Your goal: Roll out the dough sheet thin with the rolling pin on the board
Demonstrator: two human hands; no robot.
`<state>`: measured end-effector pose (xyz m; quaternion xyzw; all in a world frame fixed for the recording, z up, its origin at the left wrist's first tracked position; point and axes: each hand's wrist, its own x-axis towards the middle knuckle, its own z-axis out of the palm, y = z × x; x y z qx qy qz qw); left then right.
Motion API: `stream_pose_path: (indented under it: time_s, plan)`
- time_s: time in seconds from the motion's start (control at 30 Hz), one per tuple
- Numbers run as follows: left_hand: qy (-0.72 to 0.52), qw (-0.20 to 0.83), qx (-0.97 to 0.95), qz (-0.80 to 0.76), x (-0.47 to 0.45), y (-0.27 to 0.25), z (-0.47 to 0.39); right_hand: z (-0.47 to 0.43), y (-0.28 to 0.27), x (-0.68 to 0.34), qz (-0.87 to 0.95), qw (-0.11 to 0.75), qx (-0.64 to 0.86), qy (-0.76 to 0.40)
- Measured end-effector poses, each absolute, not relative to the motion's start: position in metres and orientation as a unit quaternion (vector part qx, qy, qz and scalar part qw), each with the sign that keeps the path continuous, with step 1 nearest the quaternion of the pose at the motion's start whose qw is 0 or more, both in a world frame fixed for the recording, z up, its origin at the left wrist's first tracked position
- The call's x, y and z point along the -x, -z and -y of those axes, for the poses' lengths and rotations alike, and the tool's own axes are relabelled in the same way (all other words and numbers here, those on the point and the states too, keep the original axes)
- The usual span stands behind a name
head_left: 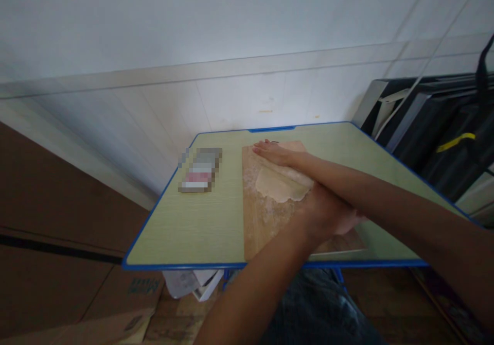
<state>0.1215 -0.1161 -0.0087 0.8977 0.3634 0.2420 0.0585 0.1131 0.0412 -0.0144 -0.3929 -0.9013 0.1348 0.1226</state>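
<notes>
A thin, pale sheet of dough with an uneven edge lies on a wooden board dusted with flour. My arms cross over it, the right forearm above the left hand. At the board's far left part, my right hand lies flat with its fingers stretched out, at the dough's upper edge. My left hand is by the dough's right side, its fingers mostly hidden or blurred. Along the right forearm the dough shows a raised fold; whether anything lies beneath it is hidden.
The board sits on a light green table with a blue rim. A pixelated flat object lies on the table's left. Cardboard boxes stand at the left, dark flat items lean at the right. A white wall is behind.
</notes>
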Motion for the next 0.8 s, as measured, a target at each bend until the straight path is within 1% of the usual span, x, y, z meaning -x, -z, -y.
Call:
stream_pose_path:
  time_s: [0.07,0.13,0.3,0.5,0.67,0.8]
  plan:
    - [-0.228,0.052,-0.917,-0.322,-0.111,0.006,0.126,-0.03,0.011,-0.104,0.903,0.105,0.394,-0.138]
    - [-0.211,0.062,-0.93,-0.295,-0.098,0.003,0.137,-0.016,0.007,-0.095,0.909,0.109,0.379,-0.133]
    - [-0.205,0.084,-0.927,-0.301,-0.078,-0.001,0.154,0.007,-0.001,-0.083,0.921,0.108,0.353,-0.126]
    - [-0.162,0.046,-0.941,-0.295,-0.09,-0.003,0.137,-0.009,0.002,-0.089,0.905,0.108,0.388,-0.139]
    - [-0.151,0.01,-0.934,-0.323,-0.1,0.002,0.124,-0.019,0.006,-0.095,0.904,0.132,0.369,-0.174]
    - [-0.15,0.012,-0.936,-0.318,-0.097,0.002,0.128,-0.016,0.005,-0.093,0.897,0.126,0.376,-0.196]
